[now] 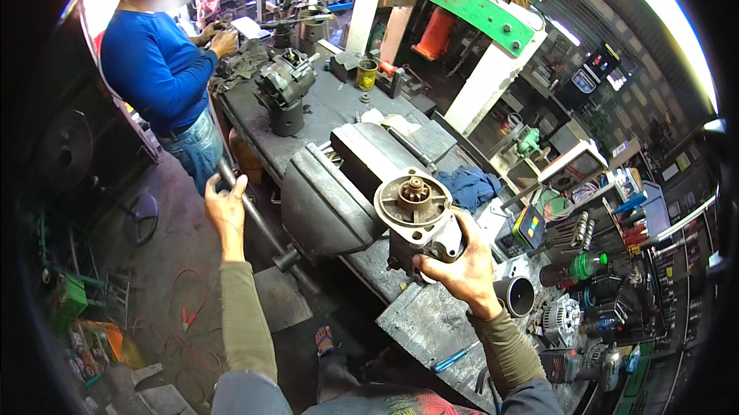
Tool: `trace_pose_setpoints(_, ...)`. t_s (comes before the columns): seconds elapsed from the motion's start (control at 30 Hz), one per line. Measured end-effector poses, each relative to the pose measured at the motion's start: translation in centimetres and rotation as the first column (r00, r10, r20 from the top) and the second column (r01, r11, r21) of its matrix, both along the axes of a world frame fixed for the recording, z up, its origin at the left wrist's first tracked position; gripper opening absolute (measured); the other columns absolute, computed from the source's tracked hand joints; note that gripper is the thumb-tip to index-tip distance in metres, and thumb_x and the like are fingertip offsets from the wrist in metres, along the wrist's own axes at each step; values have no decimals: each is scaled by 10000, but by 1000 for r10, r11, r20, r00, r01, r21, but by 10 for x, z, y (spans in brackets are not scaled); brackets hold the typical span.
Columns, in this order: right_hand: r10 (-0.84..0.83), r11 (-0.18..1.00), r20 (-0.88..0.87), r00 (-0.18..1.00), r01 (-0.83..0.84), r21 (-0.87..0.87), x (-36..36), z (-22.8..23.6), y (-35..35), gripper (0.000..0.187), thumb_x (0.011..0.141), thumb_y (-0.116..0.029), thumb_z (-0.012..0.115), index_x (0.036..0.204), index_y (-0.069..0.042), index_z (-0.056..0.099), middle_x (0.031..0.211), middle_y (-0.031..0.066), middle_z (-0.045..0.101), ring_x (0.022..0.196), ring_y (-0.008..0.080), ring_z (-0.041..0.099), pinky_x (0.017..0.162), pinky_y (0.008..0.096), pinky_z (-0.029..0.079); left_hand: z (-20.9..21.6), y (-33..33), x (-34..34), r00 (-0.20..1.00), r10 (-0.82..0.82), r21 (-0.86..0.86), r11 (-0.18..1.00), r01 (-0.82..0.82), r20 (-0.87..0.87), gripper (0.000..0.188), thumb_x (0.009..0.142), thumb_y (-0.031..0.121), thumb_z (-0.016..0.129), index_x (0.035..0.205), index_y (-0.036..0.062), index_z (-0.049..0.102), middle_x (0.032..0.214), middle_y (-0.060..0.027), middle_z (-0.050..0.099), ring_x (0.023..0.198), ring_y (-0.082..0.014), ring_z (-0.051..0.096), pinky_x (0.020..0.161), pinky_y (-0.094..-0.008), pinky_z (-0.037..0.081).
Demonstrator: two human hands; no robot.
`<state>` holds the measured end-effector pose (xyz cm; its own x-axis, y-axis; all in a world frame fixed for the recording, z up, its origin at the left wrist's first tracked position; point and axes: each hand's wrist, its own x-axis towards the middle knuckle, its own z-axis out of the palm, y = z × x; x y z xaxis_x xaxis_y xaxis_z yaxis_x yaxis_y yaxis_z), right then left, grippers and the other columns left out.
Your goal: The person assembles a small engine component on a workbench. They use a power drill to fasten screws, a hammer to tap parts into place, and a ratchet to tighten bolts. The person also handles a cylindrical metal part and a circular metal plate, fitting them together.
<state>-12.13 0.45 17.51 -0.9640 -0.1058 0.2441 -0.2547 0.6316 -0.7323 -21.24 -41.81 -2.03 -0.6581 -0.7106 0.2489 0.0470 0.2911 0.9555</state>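
My left hand (228,215) has its thumb and fingers around the upper part of a long metal vise handle (263,224), which slants down to the right. This bar passes through the screw end of a big dark bench vise (327,203). My right hand (471,269) grips a starter motor (422,232) from its right side, thumb toward me. The motor stands upright at the right of the vise jaws, its round flange and small pinion gear facing up. Its lower body is partly hidden, so I cannot tell whether the jaws touch it.
A person in a blue shirt (158,68) handles something at the bench's far left. An alternator-like unit (286,80) and a yellow can (366,75) stand on the workbench (331,111). Nearer right are a blue cloth (469,186), a metal cylinder (514,296) and a blue-handled screwdriver (454,357).
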Motion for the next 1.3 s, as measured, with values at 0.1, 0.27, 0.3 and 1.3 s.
trace_pose_setpoints(0.1,21,1000,-82,996,-21,-4,0,0,-1,813,626,-342,941,1299,6,648,1178,185,725,1083,313,713,977,413,543,-146,10,0,986,34,-125,992,-13,161,536,875,152,749,1371,20,594,1049,-194,752,903,-339,724,848,-440,576)
trace_pose_setpoints(0.27,-5,1000,-102,995,6,5,0,-3,-1,800,624,-343,939,1276,18,646,1167,185,721,1073,313,716,961,419,551,-209,185,201,947,-279,986,-77,145,-161,357,1053,374,555,1119,35,646,1041,-167,726,890,-350,720,755,-466,611)
trace_pose_setpoints(0.3,-6,1000,-109,994,7,8,0,-4,-1,800,622,-342,938,1275,16,645,1163,184,721,1070,315,716,957,420,552,-179,204,233,924,-378,985,-170,-10,-56,377,1057,377,510,1168,33,618,1100,-221,723,979,-407,714,781,-514,606)
trace_pose_setpoints(1.3,19,994,-75,997,-26,-105,8,-10,-9,844,635,-379,940,1299,38,628,1177,164,713,1107,277,684,1031,400,505,69,-3,75,835,-514,126,831,542,-198,689,751,0,472,1420,-8,639,1393,-180,693,597,-36,521,494,-225,428)
